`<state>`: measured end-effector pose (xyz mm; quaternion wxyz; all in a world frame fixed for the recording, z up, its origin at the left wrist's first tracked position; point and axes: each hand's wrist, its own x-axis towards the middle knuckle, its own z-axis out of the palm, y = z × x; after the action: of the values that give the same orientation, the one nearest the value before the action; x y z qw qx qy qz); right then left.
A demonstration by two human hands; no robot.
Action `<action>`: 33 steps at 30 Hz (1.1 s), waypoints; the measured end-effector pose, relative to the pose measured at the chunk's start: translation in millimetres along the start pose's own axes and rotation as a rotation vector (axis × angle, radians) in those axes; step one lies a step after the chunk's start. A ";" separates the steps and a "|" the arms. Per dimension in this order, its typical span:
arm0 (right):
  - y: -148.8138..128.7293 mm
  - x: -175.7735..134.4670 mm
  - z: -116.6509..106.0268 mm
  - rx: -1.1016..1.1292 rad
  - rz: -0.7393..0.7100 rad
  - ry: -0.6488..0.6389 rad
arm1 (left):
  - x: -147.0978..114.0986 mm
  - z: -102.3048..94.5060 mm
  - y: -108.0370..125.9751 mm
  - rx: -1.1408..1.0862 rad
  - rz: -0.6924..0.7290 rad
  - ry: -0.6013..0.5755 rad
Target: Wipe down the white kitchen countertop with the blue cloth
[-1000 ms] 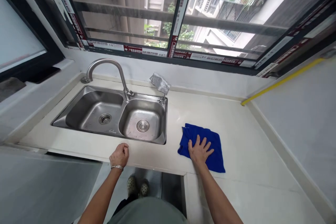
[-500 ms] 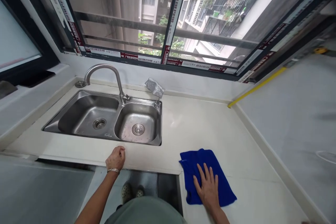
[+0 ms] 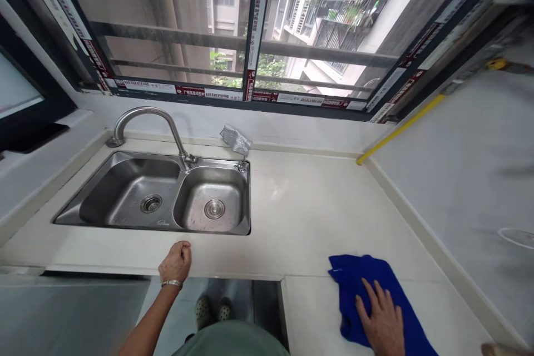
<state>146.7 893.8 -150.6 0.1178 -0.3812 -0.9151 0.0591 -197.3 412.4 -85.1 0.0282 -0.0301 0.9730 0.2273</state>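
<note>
A blue cloth [image 3: 354, 289] lies spread on the cream countertop [image 3: 300, 222] at the right, one corner folded near its upper left. My right hand [image 3: 382, 317] presses flat on top of it with fingers stretched and slightly apart. At the front edge below the sink, my left hand [image 3: 175, 262] rests on the counter, curled into a fist, and nothing shows in it. A bracelet circles my left wrist. Just beyond this fist is the double-bowl steel sink [image 3: 169, 194].
A curved steel faucet [image 3: 152, 112] rises behind the sink, beside a small fitting under silvery wrap [image 3: 236, 140]. A yellow pipe [image 3: 400, 129] runs along the right wall [image 3: 467, 178]. Windows line the back. Below the counter's front edge there is an open gap.
My right hand and the blue cloth have moved to the right along the counter. The view has shifted slightly; my left fist still rests by the sink.
</note>
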 end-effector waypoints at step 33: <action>-116.8 252.9 61.2 0.019 0.368 -0.026 | 5.4 10.4 -8.6 0.109 -0.020 0.061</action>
<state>-121.5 990.5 -143.5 0.0964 -0.5402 -0.8308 0.0931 -201.6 409.1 -98.6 0.0026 -0.0451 0.9840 0.1725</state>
